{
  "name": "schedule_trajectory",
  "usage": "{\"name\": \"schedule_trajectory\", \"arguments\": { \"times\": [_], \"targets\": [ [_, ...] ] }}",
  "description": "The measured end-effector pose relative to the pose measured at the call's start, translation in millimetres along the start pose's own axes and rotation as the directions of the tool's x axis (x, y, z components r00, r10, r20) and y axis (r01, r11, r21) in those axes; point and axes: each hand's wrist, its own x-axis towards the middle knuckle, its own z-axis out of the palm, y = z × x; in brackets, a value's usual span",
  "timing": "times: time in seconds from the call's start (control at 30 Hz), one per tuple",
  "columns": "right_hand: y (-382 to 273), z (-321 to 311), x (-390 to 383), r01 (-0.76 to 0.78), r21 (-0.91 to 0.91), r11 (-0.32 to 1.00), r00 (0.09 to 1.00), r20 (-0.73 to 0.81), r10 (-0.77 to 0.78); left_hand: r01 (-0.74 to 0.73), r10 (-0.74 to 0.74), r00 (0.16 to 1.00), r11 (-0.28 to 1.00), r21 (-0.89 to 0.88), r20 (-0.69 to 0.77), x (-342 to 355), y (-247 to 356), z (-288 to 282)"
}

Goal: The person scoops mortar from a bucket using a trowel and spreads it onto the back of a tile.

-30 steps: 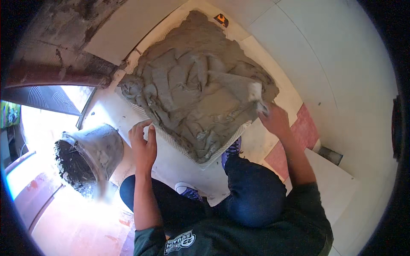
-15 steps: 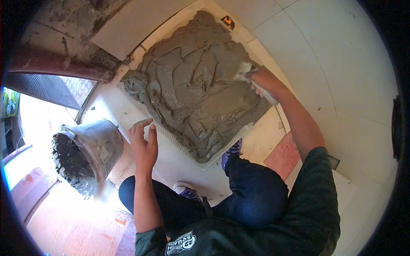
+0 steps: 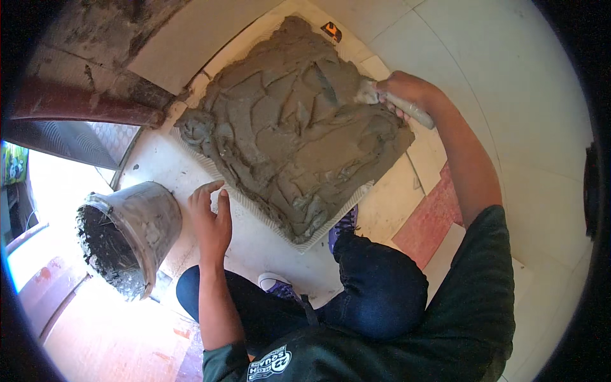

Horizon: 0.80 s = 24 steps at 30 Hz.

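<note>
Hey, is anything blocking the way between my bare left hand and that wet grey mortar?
Nothing visible does. Your bare left hand is beside the edge of the pale, ribbed square tile, and the wet grey mortar begins just past that edge. The grubby grey round bucket is on the hand's other side, out of the way.

Pale tiles at right, a red strip near them; glaring light at left.
</note>
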Motion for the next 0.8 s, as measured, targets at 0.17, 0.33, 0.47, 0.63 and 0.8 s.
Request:
{"name": "schedule_trajectory", "arguments": {
  "times": [0.17, 0.33, 0.47, 0.63, 0.8],
  "targets": [
    [4, -24, 34, -0.034, 0.203, 0.979, 0.999, 0.030, 0.029, -0.020, 0.019, 0.999, 1.000, 0.009, 0.026, 3, 5, 6],
    [20, 2, 15, -0.174, 0.026, 0.984, 0.924, 0.350, 0.154, -0.026, 0.026, 0.999, 1.000, 0.015, 0.021, 2, 0, 9],
    [54, 30, -2, 0.097, -0.699, 0.708, 0.973, -0.084, -0.217, -0.052, 0.051, 0.999, 0.997, 0.051, 0.013, 5, -3, 4],
    [80, 36, -5, -0.087, -0.598, 0.797, 0.925, -0.346, -0.159, -0.072, 0.072, 0.997, 0.997, 0.023, 0.013, 6, -2, 7],
    [68, 38, -36, -0.198, 0.064, 0.978, 0.975, 0.114, 0.190, -0.036, 0.035, 0.999, 0.999, 0.025, 0.023, 3, -2, 5]
  ]
}}
